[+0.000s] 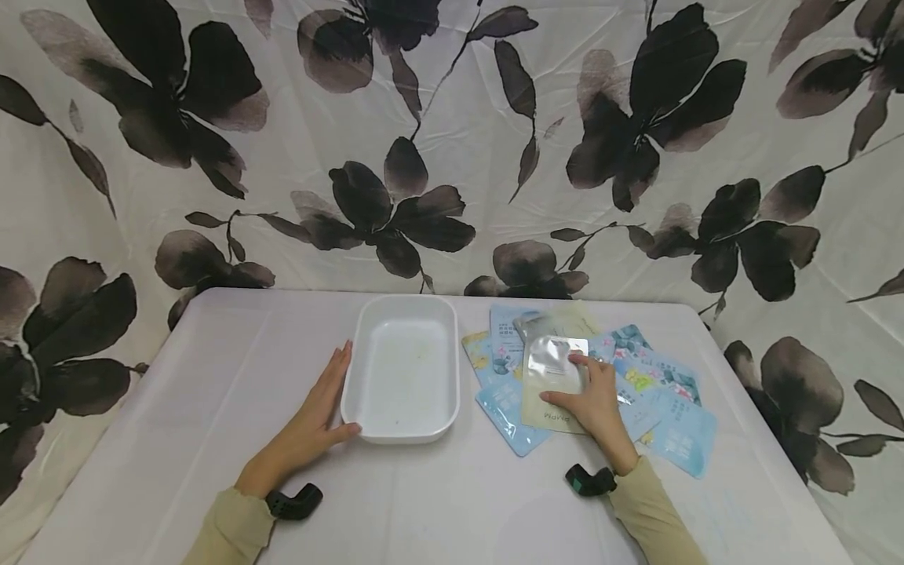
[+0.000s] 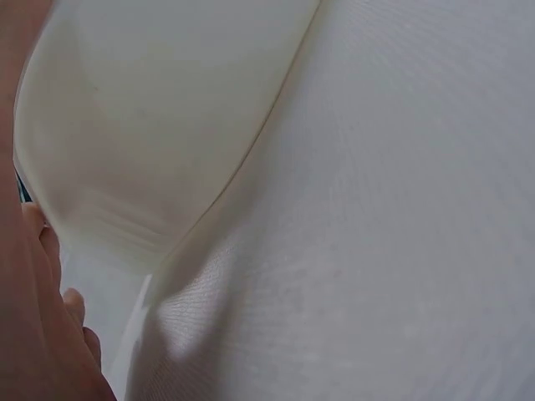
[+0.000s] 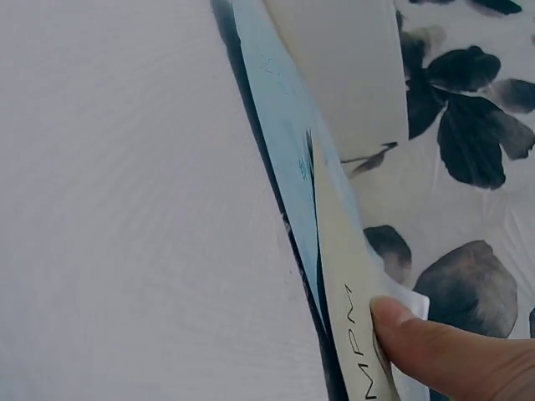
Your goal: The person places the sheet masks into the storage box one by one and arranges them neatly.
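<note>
Packets in cream, silver and blue fan out beneath and around a person's right hand point(image 1: 593, 392), while the left hand point(image 1: 311, 416) steadies a white tray point(image 1: 400, 434) just to its right. Uppermost under the right hand lies a cream packet point(image 1: 538, 408) with a shiny silver panel point(image 1: 551, 362); the thumb and fingers stand well apart, touching its face, and whether they grip it cannot be told. Dark capitals run along the packet's end nearest the wrist, where the right wrist view shows what looks like "MPM"; the full word cannot be made out. Left of the right hand, a glossy blue packet point(image 1: 510, 416) carries pale lettering too small to read. Beyond the fingers stands another blue packet point(image 1: 503, 322) with fine print, also unreadable. To the right of the same hand, a light blue packet point(image 1: 685, 435) bears faint, illegible lines. The left hand is spread wide, fingers nearly straight along the tray's side and thumb at its near corner. Black devices sit at the left wrist point(image 1: 297, 502) and right wrist point(image 1: 589, 480), above a white tablecloth point(image 1: 438, 510).
</note>
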`<state>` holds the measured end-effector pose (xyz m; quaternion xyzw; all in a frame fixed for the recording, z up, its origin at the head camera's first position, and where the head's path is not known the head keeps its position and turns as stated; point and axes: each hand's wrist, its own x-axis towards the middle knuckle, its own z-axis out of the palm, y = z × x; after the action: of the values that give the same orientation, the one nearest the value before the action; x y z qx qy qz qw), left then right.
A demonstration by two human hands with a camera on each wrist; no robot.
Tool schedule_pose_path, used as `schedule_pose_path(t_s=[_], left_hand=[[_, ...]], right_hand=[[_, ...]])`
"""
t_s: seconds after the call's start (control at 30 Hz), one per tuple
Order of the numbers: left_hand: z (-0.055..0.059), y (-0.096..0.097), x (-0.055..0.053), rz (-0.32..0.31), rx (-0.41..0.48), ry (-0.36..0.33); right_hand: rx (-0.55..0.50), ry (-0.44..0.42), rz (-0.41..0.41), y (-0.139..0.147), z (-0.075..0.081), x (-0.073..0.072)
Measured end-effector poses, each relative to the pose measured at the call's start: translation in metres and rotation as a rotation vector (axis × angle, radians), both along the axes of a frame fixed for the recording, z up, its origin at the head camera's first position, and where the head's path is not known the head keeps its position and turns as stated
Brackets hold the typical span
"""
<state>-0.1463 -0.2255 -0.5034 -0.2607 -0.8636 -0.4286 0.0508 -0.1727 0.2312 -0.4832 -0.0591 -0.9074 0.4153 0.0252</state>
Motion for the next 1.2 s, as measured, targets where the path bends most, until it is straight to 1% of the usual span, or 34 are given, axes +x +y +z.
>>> schedule_pose_path(t_s=[0.1, 0.17, 0.3, 0.37, 0.43, 0.5, 0.67, 0.77, 0.97, 1.07, 1.1, 1.2], left_hand=[[0.0, -0.001, 0.0, 0.004, -0.008, -0.01], [-0.001, -0.002, 0.0, 0.007, -0.009, -0.013], [-0.001, -0.002, 0.0, 0.013, -0.009, -0.006], [-0.001, -0.002, 0.0, 0.012, -0.009, 0.003], [-0.001, -0.002, 0.0, 0.009, -0.01, 0.006], [-0.001, -0.002, -0.001, 0.004, -0.013, 0.014], [0.001, -0.001, -0.001, -0.009, -0.004, 0.047], [0.001, -0.001, -0.001, -0.009, -0.006, 0.057], [0.001, 0.0, 0.0, 0.004, -0.005, 0.046], [0.003, 0.001, 0.002, 0.006, -0.004, 0.029], [0.003, 0.001, 0.002, 0.008, -0.005, 0.022], [0.004, 0.002, 0.001, 0.002, -0.003, 0.013]], right_hand=[[-0.088, 0.065, -0.044, 0.001, -0.007, -0.001], [-0.177, 0.101, -0.067, 0.002, -0.01, -0.001], [-0.389, 0.174, -0.106, 0.002, -0.015, -0.003], [-0.452, 0.203, -0.118, 0.002, -0.016, -0.003], [-0.476, 0.232, -0.136, 0.002, -0.016, -0.004], [-0.478, 0.249, -0.155, 0.002, -0.015, -0.003], [-0.487, 0.254, -0.204, 0.002, -0.012, -0.003], [-0.534, 0.251, -0.225, 0.001, -0.011, -0.003], [-0.656, 0.258, -0.247, 0.002, -0.015, -0.003], [-0.707, 0.256, -0.253, 0.002, -0.015, -0.004], [-0.722, 0.25, -0.253, 0.002, -0.014, -0.003], [-0.75, 0.24, -0.24, -0.002, -0.002, 0.002]])
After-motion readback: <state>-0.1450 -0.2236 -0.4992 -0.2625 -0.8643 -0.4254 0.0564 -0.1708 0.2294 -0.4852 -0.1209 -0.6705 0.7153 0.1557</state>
